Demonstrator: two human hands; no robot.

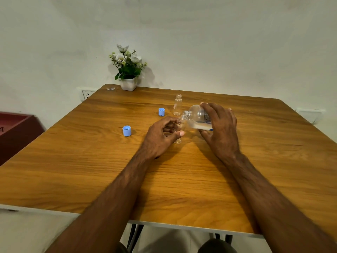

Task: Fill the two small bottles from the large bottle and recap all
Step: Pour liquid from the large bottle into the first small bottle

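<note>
Currently, by size:
- One wooden table (109, 179), wall behind it, a red box (16, 130) off its left edge.
- One potted plant (128, 70) with white flowers at the far edge of the table, well apart from the bottles.
- Two hands, both grasping something.
- Right hand (221, 132) wraps the large bottle (196, 115) and holds it tipped on its side, uncapped mouth pointing left. A little clear liquid pools along its lower side.
- Left hand (162, 136) grips the near small bottle (179, 130) between thumb and curled fingers. That bottle stands on the table, uncapped, its mouth just beside and below the large bottle's mouth. Cannot tell whether liquid is flowing.
- Small bottles: two. The far small bottle (177, 105) stands upright, uncapped, looks empty, just behind the large bottle's neck, held by neither hand.
- Blue caps: two visible, both loose on the table. Near cap (126, 130) lies left of the left hand; far cap (161, 112) sits left of the far small bottle.
- A third cap cannot be made out.
</note>
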